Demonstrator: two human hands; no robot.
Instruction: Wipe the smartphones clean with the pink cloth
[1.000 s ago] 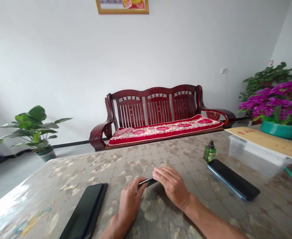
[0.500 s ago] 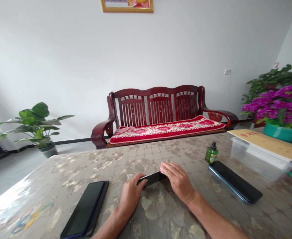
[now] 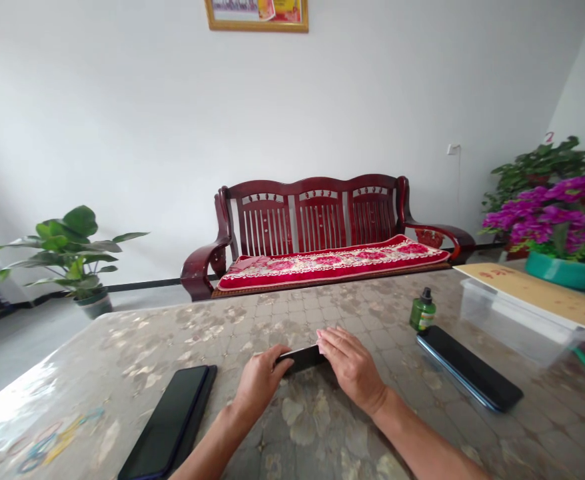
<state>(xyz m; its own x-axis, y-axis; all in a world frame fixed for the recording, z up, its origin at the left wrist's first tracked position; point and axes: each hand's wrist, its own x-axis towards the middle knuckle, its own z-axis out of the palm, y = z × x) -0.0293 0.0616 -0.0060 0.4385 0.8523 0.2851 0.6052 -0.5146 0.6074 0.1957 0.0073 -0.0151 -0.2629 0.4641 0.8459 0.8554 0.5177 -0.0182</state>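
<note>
A black smartphone (image 3: 303,359), tilted on its long edge, is held between my hands just above the table. My left hand (image 3: 258,383) is closed round its left end, thumb on the near side and fingers behind. My right hand (image 3: 353,369) is closed at the other end, its fingers laid over the top edge. A bit of pink cloth (image 3: 320,339) shows under those fingertips, against the phone; most of it is hidden. Another phone (image 3: 167,420) with a dark case lies to the left, and a third, blue-edged phone (image 3: 470,368) lies to the right.
A small green bottle (image 3: 423,311) stands behind the right phone. Farther right are a clear plastic box (image 3: 517,320) under a tan board (image 3: 537,297) and purple flowers (image 3: 557,220). Rubber bands (image 3: 47,447) lie at the left of the patterned table (image 3: 292,307). Behind is a wooden bench (image 3: 317,217).
My right hand, with the pink cloth, has slid slightly left and down along the phone's edge. The left hand keeps its hold, moved a little left. The view has tilted up slightly.
</note>
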